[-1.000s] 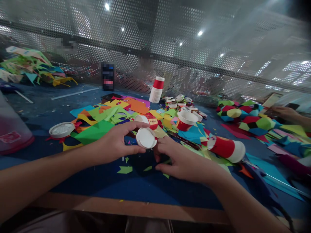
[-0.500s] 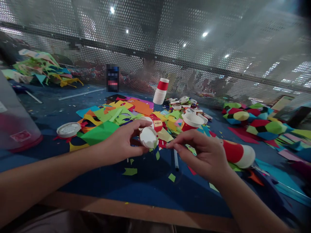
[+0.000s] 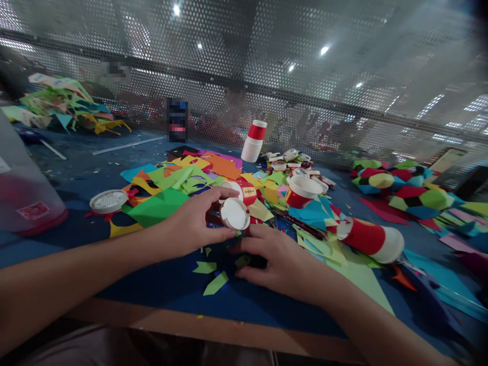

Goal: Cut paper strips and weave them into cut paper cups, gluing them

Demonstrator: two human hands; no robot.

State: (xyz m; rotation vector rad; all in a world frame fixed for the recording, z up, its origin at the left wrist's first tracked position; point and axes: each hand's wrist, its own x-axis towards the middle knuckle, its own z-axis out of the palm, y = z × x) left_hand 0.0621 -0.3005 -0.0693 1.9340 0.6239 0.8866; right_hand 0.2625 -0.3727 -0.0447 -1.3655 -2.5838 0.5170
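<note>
My left hand (image 3: 198, 218) grips a shallow, round white paper piece (image 3: 234, 213), like the cut-off end of a paper cup, between thumb and fingers, with its hollow side facing me. My right hand (image 3: 274, 256) is low over the table just right of it, palm down. Its thumb and fingers are apart around a small green paper scrap (image 3: 243, 262); I cannot tell whether they touch it. Light green paper scraps (image 3: 215, 283) lie on the blue table left of that hand. Behind the left fingers a red and white paper cup (image 3: 247, 193) lies on its side.
Coloured paper (image 3: 160, 206) is heaped mid-table. A white cup (image 3: 304, 190) stands behind my right hand; another cup (image 3: 369, 240) lies farther right, by a blue glue gun (image 3: 427, 300). Stacked cups (image 3: 254, 142) stand at the back. A clear plastic container (image 3: 30, 188) is at left.
My right hand has moved left and down, from beside the white piece to the tabletop scraps. The light green sheet under my right arm is now uncovered. My left hand keeps its grip.
</note>
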